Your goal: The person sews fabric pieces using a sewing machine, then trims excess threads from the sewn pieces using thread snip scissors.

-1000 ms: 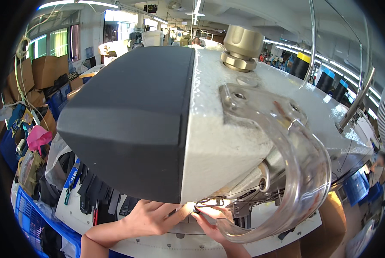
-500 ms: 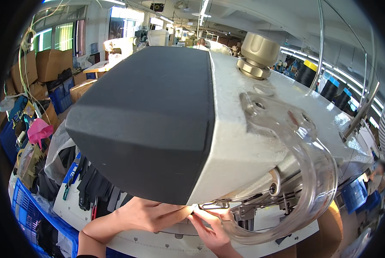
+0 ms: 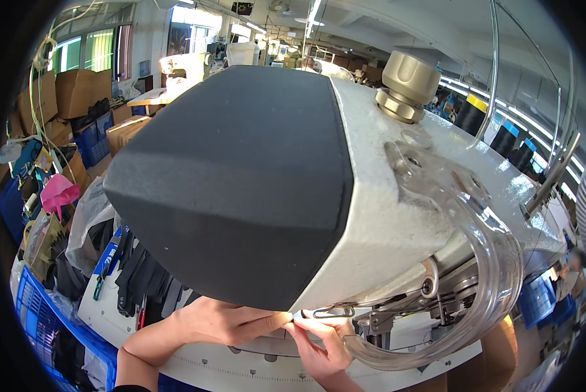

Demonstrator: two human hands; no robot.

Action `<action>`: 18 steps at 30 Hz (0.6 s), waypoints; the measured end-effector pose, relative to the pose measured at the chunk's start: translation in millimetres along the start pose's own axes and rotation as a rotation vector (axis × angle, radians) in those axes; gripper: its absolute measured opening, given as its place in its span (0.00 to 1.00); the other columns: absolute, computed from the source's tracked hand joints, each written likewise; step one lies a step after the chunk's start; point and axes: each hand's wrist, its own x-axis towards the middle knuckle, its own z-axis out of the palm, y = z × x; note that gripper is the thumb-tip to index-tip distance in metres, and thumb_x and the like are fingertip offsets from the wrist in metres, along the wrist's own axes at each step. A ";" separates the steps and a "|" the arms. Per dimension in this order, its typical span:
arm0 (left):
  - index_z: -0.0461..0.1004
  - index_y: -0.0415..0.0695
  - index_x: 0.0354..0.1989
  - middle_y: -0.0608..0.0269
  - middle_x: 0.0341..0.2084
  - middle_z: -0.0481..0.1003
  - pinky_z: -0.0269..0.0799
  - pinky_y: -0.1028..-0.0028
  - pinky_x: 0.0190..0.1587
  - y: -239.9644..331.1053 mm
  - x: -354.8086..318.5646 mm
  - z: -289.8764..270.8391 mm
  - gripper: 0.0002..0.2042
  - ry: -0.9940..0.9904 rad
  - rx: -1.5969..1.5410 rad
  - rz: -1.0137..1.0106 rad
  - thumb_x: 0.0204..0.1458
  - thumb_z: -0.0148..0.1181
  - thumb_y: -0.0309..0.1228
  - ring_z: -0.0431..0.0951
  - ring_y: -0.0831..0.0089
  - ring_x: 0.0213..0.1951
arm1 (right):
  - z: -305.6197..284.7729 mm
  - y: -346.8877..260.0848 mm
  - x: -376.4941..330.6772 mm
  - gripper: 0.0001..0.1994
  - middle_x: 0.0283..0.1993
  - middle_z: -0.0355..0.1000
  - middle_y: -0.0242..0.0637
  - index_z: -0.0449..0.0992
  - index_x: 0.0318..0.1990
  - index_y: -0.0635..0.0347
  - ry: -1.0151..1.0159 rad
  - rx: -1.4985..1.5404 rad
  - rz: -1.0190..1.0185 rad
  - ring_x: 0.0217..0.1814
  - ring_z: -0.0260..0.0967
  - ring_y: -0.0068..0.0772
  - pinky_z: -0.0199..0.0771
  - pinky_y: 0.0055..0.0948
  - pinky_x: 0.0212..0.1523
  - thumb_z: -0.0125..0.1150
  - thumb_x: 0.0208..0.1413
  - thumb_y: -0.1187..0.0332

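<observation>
A large sewing machine with a black end cover [image 3: 234,176] and a white head [image 3: 384,209] fills the middle of the view. My left hand [image 3: 221,322] is below the cover's lower edge, its fingers pressed together and reaching right. From the front, my right hand [image 3: 322,346] comes up with thumb and fingertips pinched against the left fingertips. Something small and dark shows where the fingertips meet, too small to name. A clear plastic guard [image 3: 495,287] curves just right of my right hand. Behind the right fingers is a metal wire loop [image 3: 332,313].
Dark fabric strips [image 3: 146,271] and small snips [image 3: 99,287] lie on the white table [image 3: 208,360] at left. A blue plastic basket [image 3: 41,294] stands beside its left edge. Thread cones [image 3: 470,116] stand at the back right, near a metal rod [image 3: 551,176].
The machine appears shifted slightly right in the view. Both hands stay together at nearly the same spot, with the fingertips still meeting.
</observation>
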 end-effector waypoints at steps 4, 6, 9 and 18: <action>0.86 0.45 0.39 0.67 0.37 0.80 0.81 0.68 0.41 0.3 0.0 3.4 0.16 0.028 -0.006 -0.010 0.38 0.71 0.31 0.82 0.69 0.40 | 0.3 1.5 -0.5 0.15 0.40 0.79 0.38 0.82 0.39 0.62 -0.001 0.017 0.007 0.37 0.77 0.26 0.78 0.21 0.32 0.82 0.43 0.79; 0.86 0.44 0.38 0.67 0.35 0.80 0.80 0.69 0.40 0.5 0.6 4.9 0.15 0.064 0.027 -0.003 0.38 0.70 0.31 0.82 0.70 0.39 | 0.4 1.9 -0.1 0.14 0.40 0.78 0.38 0.82 0.39 0.63 -0.001 0.027 0.014 0.36 0.76 0.25 0.78 0.19 0.30 0.81 0.44 0.80; 0.86 0.44 0.38 0.66 0.34 0.80 0.80 0.69 0.39 1.1 1.5 5.2 0.15 0.059 0.011 -0.011 0.38 0.70 0.30 0.81 0.70 0.38 | 0.7 3.2 1.1 0.14 0.40 0.78 0.38 0.82 0.39 0.63 -0.001 0.042 -0.024 0.34 0.76 0.24 0.77 0.18 0.27 0.80 0.46 0.80; 0.85 0.40 0.34 0.65 0.31 0.79 0.78 0.69 0.35 1.2 7.4 4.5 0.11 0.106 -0.042 -0.031 0.40 0.72 0.26 0.81 0.68 0.34 | 3.1 4.8 0.6 0.12 0.35 0.78 0.37 0.81 0.38 0.63 -0.004 0.078 0.062 0.33 0.75 0.24 0.73 0.19 0.26 0.79 0.47 0.80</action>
